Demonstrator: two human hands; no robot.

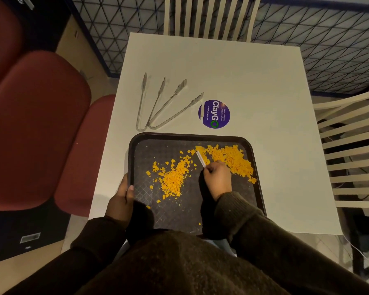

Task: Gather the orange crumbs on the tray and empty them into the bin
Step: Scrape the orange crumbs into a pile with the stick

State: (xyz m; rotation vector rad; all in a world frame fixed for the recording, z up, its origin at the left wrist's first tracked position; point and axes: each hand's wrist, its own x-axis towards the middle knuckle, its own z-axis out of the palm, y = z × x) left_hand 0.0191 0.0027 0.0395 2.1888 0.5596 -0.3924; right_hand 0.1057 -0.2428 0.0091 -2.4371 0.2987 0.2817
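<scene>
Orange crumbs [175,177] spread on black tray [251,150]
Right hand [217,179] pinches a white stick [200,159]; left hand [121,199] fingers grip the rim

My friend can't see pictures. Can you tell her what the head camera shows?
A person's right hand pushes orange crumbs around a dark tray with a thin white strip, while the left hand grips the tray's left edge. Two metal tongs and a purple round sticker lie on the white table beyond.

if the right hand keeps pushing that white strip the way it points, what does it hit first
Probably the orange crumbs at the strip's far tip; the right hand aims the white strip up-left toward the tray far rim.
</scene>
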